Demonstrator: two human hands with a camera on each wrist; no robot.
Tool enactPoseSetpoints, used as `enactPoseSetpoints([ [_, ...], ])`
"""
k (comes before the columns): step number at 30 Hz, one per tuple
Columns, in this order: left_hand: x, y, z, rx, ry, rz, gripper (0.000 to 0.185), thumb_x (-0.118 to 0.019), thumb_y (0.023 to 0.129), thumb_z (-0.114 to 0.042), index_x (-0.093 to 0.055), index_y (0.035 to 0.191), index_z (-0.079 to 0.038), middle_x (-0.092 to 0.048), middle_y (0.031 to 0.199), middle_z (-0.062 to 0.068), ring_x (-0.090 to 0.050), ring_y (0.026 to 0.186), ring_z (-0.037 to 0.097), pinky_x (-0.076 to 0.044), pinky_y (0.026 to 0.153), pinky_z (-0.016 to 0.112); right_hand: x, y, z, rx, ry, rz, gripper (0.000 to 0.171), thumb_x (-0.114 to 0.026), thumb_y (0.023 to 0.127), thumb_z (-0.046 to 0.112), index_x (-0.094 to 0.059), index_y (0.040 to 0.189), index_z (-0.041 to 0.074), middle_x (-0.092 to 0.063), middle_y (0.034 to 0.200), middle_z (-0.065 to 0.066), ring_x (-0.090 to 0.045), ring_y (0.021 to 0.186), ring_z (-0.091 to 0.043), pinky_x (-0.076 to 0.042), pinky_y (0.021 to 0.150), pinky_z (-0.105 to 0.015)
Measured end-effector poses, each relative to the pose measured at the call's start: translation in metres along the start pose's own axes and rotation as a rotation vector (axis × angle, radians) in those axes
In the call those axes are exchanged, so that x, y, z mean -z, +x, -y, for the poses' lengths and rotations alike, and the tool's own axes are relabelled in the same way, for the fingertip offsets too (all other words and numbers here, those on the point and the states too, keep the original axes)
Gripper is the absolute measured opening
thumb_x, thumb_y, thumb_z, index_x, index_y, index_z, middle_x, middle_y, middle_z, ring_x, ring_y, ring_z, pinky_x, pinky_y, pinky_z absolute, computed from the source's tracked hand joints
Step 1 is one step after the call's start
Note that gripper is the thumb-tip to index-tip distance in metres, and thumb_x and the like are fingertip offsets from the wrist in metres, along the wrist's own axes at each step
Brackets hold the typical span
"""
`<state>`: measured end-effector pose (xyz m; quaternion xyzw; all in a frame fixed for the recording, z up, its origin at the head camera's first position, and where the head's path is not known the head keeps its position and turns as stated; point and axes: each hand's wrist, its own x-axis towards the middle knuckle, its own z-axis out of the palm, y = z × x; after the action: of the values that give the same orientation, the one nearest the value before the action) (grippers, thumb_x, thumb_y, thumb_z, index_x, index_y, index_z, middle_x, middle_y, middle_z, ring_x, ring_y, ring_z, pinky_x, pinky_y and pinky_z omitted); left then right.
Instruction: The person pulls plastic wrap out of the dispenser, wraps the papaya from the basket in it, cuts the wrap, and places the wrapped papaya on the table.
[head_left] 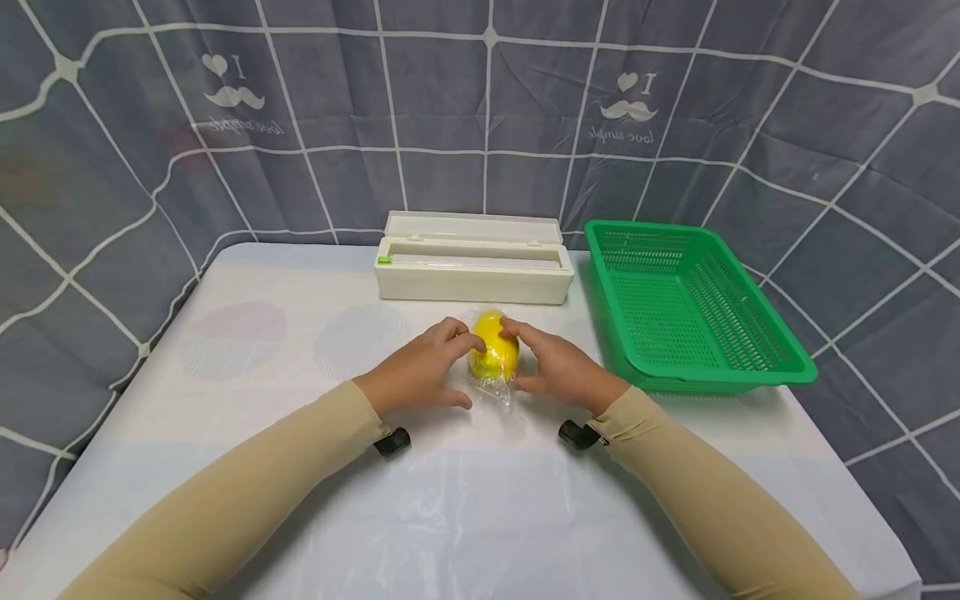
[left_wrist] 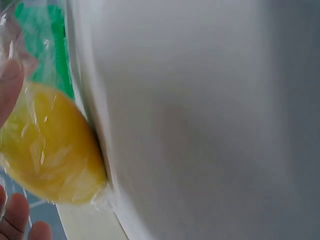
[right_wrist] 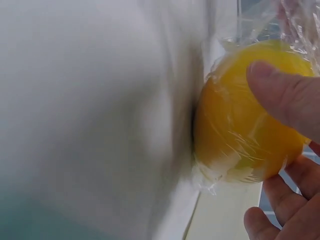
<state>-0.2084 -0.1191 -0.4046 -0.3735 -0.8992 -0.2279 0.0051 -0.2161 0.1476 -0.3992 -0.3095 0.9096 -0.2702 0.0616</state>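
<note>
Where both hands [head_left: 420,371] press it, the yellow lemon [head_left: 494,347] glistens under wrinkled cling film.

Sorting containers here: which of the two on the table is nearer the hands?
The white dispenser box, directly behind the wrapped lemon; the green basket sits off right.
</note>
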Motion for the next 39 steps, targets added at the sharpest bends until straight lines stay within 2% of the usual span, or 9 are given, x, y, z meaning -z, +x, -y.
enactPoseSetpoints([
  [6,-0.005,0.004,-0.009,-0.129,0.109,-0.017,0.064,-0.098,0.074,-0.033,-0.066,0.127,-0.016,-0.055,0.13,0.011,-0.059,0.112,0.026,-0.056,0.099,0.037,-0.001,0.0,0.001,-0.032,-0.011,0.007,0.104,-0.09,0.085,0.018,-0.026,0.167,0.015,-0.056,0.155,-0.008,-0.055,0.141,-0.034,-0.048,0.114,-0.052],
  [10,-0.009,0.007,-0.012,-0.142,0.17,-0.043,0.059,-0.098,0.073,-0.038,-0.067,0.119,-0.018,-0.056,0.132,0.012,-0.059,0.116,0.029,-0.054,0.103,0.039,-0.002,0.0,0.0,-0.018,-0.032,-0.015,0.099,-0.089,0.086,0.02,-0.029,0.165,0.013,-0.059,0.152,-0.009,-0.058,0.138,-0.035,-0.049,0.113,-0.053],
  [14,-0.01,0.011,-0.017,-0.152,0.226,-0.081,0.049,-0.095,0.076,-0.042,-0.068,0.109,-0.018,-0.059,0.127,0.011,-0.06,0.108,0.027,-0.055,0.096,0.037,-0.003,0.0,-0.001,0.0,-0.032,-0.029,0.091,-0.084,0.091,0.021,-0.03,0.164,0.011,-0.06,0.15,-0.011,-0.059,0.136,-0.035,-0.05,0.112,-0.053],
  [20,-0.01,0.013,-0.021,-0.151,0.273,-0.15,0.016,-0.085,0.09,-0.027,-0.074,0.098,-0.02,-0.066,0.116,0.007,-0.062,0.095,0.024,-0.056,0.084,0.033,-0.003,-0.001,0.001,-0.008,-0.015,-0.018,0.086,-0.077,0.097,0.024,-0.027,0.166,0.011,-0.058,0.154,-0.011,-0.054,0.143,-0.035,-0.047,0.116,-0.054],
  [24,-0.008,0.013,-0.02,-0.132,0.25,-0.164,0.006,-0.081,0.093,-0.02,-0.076,0.096,-0.02,-0.067,0.115,0.005,-0.064,0.095,0.023,-0.056,0.085,0.034,-0.003,-0.006,0.005,0.027,-0.001,-0.037,0.074,-0.08,0.095,0.025,-0.043,0.157,0.008,-0.045,0.165,-0.01,-0.045,0.152,-0.033,-0.043,0.121,-0.052],
  [27,-0.007,0.013,-0.02,-0.107,0.225,-0.158,0.003,-0.077,0.096,-0.019,-0.076,0.098,-0.018,-0.067,0.117,0.005,-0.064,0.097,0.023,-0.057,0.087,0.036,-0.004,-0.009,0.008,0.087,-0.002,-0.082,0.059,-0.086,0.09,0.024,-0.061,0.14,0.006,-0.042,0.167,-0.013,-0.044,0.153,-0.034,-0.044,0.12,-0.051],
  [31,-0.005,0.014,-0.019,-0.072,0.154,-0.14,0.009,-0.071,0.1,-0.022,-0.074,0.099,-0.014,-0.066,0.118,0.004,-0.065,0.101,0.024,-0.057,0.092,0.037,-0.008,-0.009,0.013,0.166,-0.06,-0.196,0.029,-0.086,0.089,0.021,-0.076,0.113,0.008,-0.062,0.148,-0.016,-0.057,0.14,-0.036,-0.052,0.112,-0.05],
  [34,-0.003,0.015,-0.019,-0.051,0.085,-0.133,0.013,-0.068,0.103,-0.025,-0.073,0.098,-0.013,-0.066,0.117,0.003,-0.065,0.104,0.023,-0.056,0.094,0.038,-0.011,-0.006,0.016,0.18,-0.056,-0.281,0.009,-0.082,0.093,0.016,-0.078,0.097,0.008,-0.07,0.132,-0.014,-0.063,0.128,-0.034,-0.056,0.105,-0.049],
  [39,-0.001,0.017,-0.018,-0.02,-0.023,-0.123,0.014,-0.07,0.102,-0.027,-0.069,0.1,-0.013,-0.066,0.112,0.001,-0.064,0.104,0.021,-0.055,0.097,0.039,-0.017,-0.002,0.016,0.15,0.064,-0.354,0.01,-0.075,0.096,0.01,-0.075,0.087,0.007,-0.073,0.123,-0.015,-0.066,0.121,-0.034,-0.056,0.103,-0.051],
])
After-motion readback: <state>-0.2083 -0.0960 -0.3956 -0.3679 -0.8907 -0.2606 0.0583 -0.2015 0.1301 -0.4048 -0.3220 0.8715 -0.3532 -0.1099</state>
